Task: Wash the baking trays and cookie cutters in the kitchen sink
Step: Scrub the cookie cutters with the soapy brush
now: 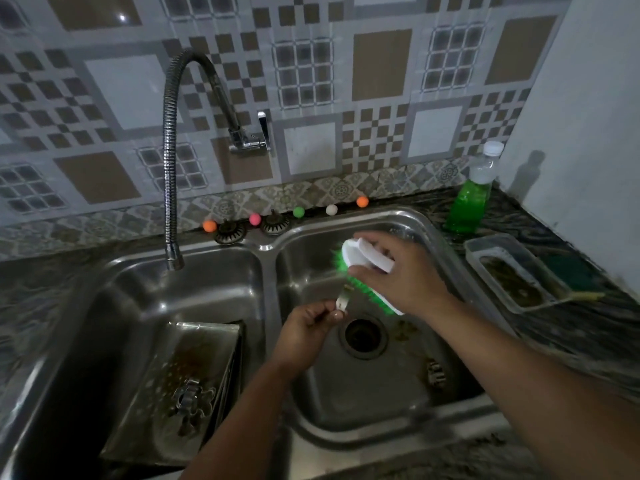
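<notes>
scrubbing cutter (343, 299) w/ brush (356, 261), r hand (398, 271), l hand (311, 327) pinching

green soap bottle (467, 202) on counter right | coloured balls (298, 212) along backsplash | clear tub (512, 271)

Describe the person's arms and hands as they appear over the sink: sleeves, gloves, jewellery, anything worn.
Both forearms are bare as far as the frame shows; no sleeve edge is in view. The left hand and the right hand wear no gloves. No ring, watch or bracelet is visible, though the dim, soft picture could hide something small.
</notes>
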